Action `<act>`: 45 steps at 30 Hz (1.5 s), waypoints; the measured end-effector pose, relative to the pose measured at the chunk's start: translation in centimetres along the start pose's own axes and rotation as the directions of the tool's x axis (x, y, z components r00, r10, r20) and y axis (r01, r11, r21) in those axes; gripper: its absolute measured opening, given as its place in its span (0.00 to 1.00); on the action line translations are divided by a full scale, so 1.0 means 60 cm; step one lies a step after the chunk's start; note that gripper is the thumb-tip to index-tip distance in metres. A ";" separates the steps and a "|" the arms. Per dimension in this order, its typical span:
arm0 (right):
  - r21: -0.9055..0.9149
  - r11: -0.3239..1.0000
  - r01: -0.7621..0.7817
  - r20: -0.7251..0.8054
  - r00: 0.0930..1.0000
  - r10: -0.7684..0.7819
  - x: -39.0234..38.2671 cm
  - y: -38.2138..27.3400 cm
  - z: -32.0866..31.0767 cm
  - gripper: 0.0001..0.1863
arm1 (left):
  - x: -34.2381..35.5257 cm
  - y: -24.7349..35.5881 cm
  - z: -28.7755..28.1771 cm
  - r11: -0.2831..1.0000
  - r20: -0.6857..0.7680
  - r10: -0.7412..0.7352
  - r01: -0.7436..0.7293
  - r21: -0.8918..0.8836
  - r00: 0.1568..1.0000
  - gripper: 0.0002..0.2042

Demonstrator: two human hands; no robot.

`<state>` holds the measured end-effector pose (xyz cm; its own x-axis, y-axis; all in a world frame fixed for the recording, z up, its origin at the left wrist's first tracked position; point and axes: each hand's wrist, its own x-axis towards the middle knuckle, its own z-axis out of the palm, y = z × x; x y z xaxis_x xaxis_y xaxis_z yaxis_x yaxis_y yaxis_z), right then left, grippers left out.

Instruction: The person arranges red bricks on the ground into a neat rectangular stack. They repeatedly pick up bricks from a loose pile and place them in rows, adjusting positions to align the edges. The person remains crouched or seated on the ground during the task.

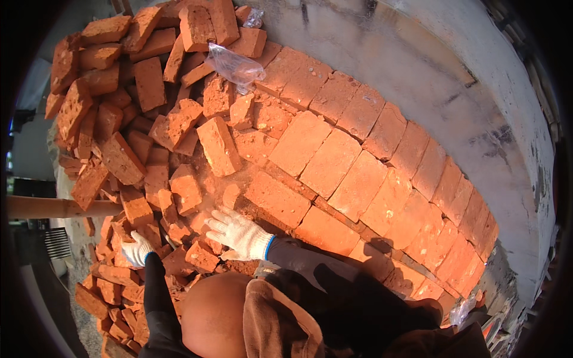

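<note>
My right hand [237, 234], in a white knitted glove with a blue cuff edge, is stretched flat with its fingers apart, low over the dusty rubble beside a small broken brick piece [231, 196]. A flat-laid brick [277, 198] lies just beyond its wrist. Farther left, my left hand [138, 248], in a matching glove, reaches down among loose orange bricks. Its thumb and fingers look apart, close to a tilted brick [136, 206]; its fingertips are partly hard to make out. Neither hand visibly grips a brick.
A heap of loose bricks [149, 80] rises at the upper left. Neat rows of flat bricks [334, 173] curve toward the lower right, along a grey concrete surface [430, 89]. Clear plastic wrap [236, 65] lies on the bricks. A round pole [59, 207] juts in from the left.
</note>
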<state>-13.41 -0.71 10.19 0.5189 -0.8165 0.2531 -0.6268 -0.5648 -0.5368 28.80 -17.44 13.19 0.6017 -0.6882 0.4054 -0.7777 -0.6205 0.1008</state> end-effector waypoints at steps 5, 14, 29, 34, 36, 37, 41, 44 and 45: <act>0.318 0.869 -0.379 0.115 0.925 0.362 -0.054 -0.021 0.017 0.17 | -0.025 -0.006 -0.027 0.985 0.094 -0.169 0.166 0.045 0.981 0.40; 0.354 0.768 -0.534 -0.119 0.789 0.603 -0.110 0.055 -0.064 0.27 | -0.298 0.382 -0.074 0.509 0.128 0.813 -0.587 -0.630 0.567 0.56; 0.437 0.600 -0.670 -0.188 0.584 0.790 -0.237 -0.006 -0.072 0.26 | -0.404 0.782 -0.012 0.527 0.163 0.849 -0.781 -0.334 0.503 0.39; 0.428 0.486 -0.762 -0.194 0.448 0.873 -0.267 -0.018 -0.076 0.25 | -0.404 0.764 -0.012 0.501 0.180 0.865 -0.790 -0.355 0.468 0.45; 0.400 0.497 -0.770 -0.243 0.434 0.868 -0.275 -0.024 -0.073 0.25 | -0.406 0.767 -0.015 0.469 0.164 0.882 -0.802 -0.370 0.441 0.46; 0.399 0.491 -0.775 -0.252 0.422 0.871 -0.279 -0.027 -0.070 0.25 | -0.407 0.771 -0.018 0.453 0.174 0.891 -0.811 -0.371 0.419 0.45; 0.447 0.461 -0.767 -0.259 0.383 0.887 -0.294 -0.050 -0.058 0.23 | -0.394 0.835 -0.031 0.563 0.087 0.753 -0.570 -0.599 0.652 0.47; 0.400 0.503 -0.766 -0.309 0.404 0.861 -0.302 -0.066 -0.053 0.21 | -0.357 0.939 -0.041 0.685 0.295 0.541 -0.209 -0.698 0.788 0.60; 0.361 0.517 -0.776 -0.337 0.409 0.848 -0.303 -0.070 -0.054 0.21 | -0.341 0.974 -0.043 0.772 0.437 0.468 -0.114 -0.626 0.768 0.59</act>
<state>-22.10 16.09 10.44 -0.5156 -0.8530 -0.0805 -0.5170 0.3846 -0.7647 -29.42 -38.66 13.13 0.1777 -0.9833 -0.0387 -0.7828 -0.1651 0.5999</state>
